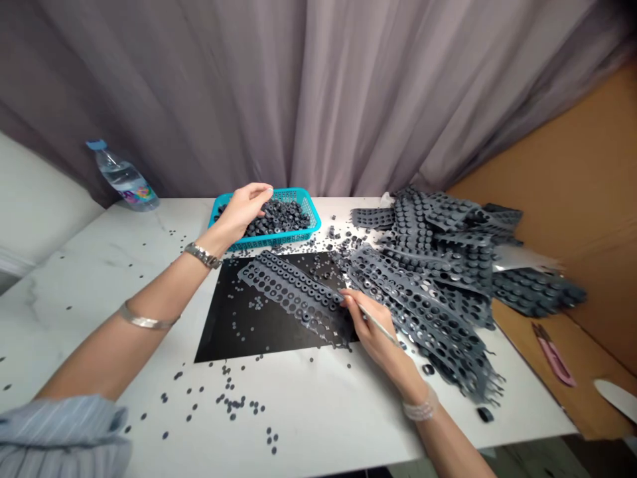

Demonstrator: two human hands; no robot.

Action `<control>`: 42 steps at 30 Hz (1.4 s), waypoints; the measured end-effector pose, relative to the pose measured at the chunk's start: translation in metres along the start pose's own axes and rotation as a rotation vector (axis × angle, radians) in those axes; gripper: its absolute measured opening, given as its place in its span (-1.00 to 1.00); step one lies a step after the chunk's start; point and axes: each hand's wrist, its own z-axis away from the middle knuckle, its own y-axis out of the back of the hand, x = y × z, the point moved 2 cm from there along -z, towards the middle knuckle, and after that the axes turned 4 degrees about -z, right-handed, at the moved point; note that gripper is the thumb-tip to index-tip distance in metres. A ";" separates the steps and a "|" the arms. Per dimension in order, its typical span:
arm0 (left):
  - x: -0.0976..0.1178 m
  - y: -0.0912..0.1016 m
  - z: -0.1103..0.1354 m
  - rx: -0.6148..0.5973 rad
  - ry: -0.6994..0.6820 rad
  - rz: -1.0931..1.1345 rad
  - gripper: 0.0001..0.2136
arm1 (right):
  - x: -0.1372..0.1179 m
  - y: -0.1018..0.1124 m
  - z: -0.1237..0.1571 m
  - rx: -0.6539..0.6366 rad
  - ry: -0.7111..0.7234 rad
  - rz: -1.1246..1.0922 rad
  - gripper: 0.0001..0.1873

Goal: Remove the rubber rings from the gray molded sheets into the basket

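Grey curtains [298,93] hang beside a brown cardboard wall [572,199].

Heaped perforated sheets [438,292] blocking the right

Pale blue striped sleeve [60,431], silver link bracelet [202,255], silver forearm cuff [148,320], white beaded bracelet [419,406].

We can read no words, numbers or brands anywhere here. The only printing we find is the colourful label [134,194] on the plastic water bottle [122,174] at the upper left of the frame, too blurred to make out.
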 end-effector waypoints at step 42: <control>-0.109 0.064 0.079 -0.247 -0.036 -0.719 -0.78 | -0.026 -0.003 0.012 -0.186 0.211 0.145 -0.76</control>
